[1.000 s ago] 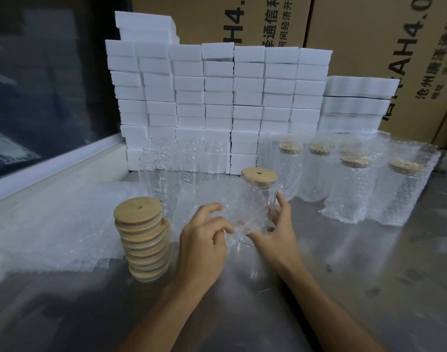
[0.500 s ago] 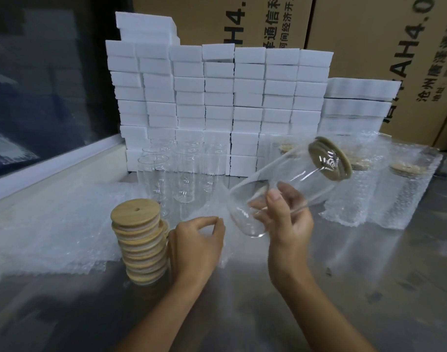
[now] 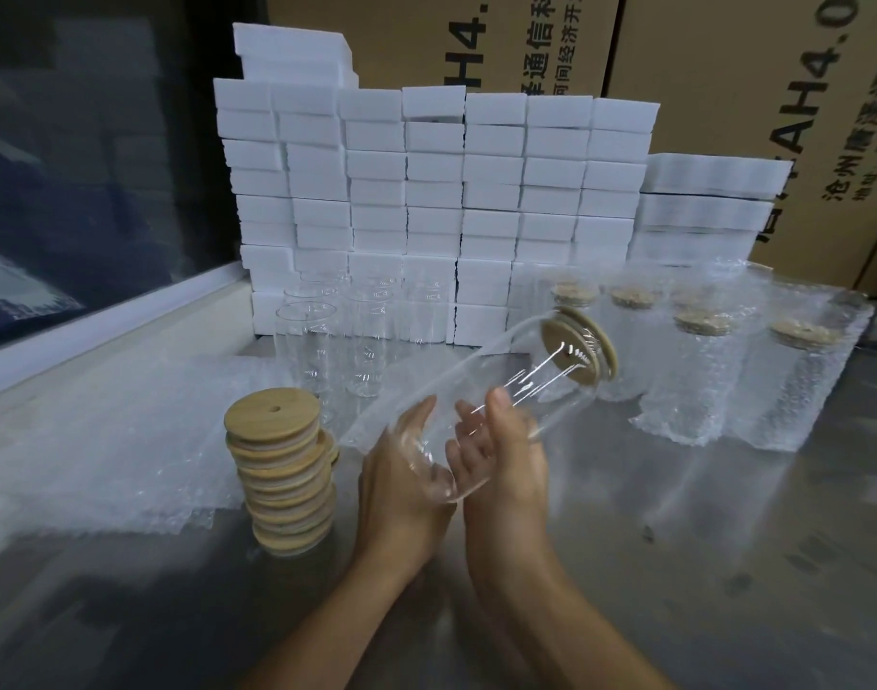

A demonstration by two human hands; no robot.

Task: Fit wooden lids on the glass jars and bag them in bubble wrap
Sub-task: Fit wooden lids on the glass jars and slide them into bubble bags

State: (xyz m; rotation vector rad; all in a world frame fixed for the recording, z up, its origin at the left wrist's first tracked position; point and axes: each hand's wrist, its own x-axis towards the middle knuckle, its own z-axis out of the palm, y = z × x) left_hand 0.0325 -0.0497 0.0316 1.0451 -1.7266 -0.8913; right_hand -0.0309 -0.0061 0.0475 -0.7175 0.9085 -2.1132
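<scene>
A clear glass jar [image 3: 481,390] with a wooden lid [image 3: 578,348] fitted is held tilted above the table, lid end up and to the right. My right hand [image 3: 501,470] grips its lower half, thumb on top. My left hand [image 3: 401,485] cups the jar's bottom end from the left, fingers along its side. A stack of loose wooden lids [image 3: 279,465] stands just left of my hands. Flat bubble wrap bags [image 3: 103,440] lie further left. Several empty jars [image 3: 327,341] stand behind the stack. Bagged, lidded jars [image 3: 690,376] stand at the right.
A wall of white foam blocks [image 3: 426,191] lines the back of the metal table [image 3: 725,565]. Cardboard boxes [image 3: 725,92] stand behind it. A dark window with a white sill [image 3: 103,331] runs along the left.
The jar was lifted from the table and tipped toward the right. My left hand left the bubble wrap and rose to the jar's bottom end.
</scene>
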